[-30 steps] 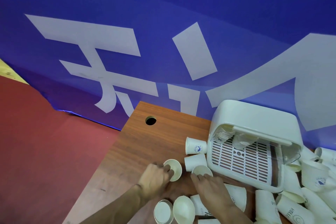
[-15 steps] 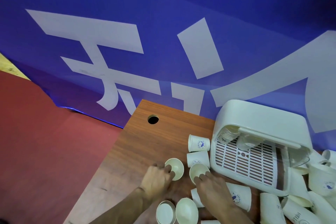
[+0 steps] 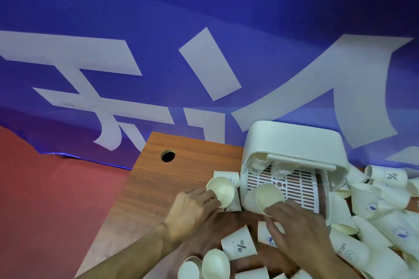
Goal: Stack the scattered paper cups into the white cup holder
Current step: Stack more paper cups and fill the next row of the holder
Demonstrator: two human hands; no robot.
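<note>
In the head view, a paper cup [image 3: 221, 189] is gripped by the left hand [image 3: 190, 210], the fingers being curled round its lower wall while its round mouth is turned up toward the camera; it is held just left of the white cup holder [image 3: 292, 142]. A second cup [image 3: 268, 197] is gripped at its rim by the fingers of the right hand [image 3: 301, 231], and is tilted over the front left corner of the holder's slotted tray [image 3: 294, 186]. The holder, a smooth rounded plastic shell, is set at the far edge of the wood-grain worktop [image 3: 176, 179]; nested cup stacks [image 3: 258, 163] are seen under its bar. Loose cups [image 3: 374, 201], thin, tapered and matt, are heaped toward the right edge; a round hole [image 3: 168, 156] is cut near the far left corner.
</note>
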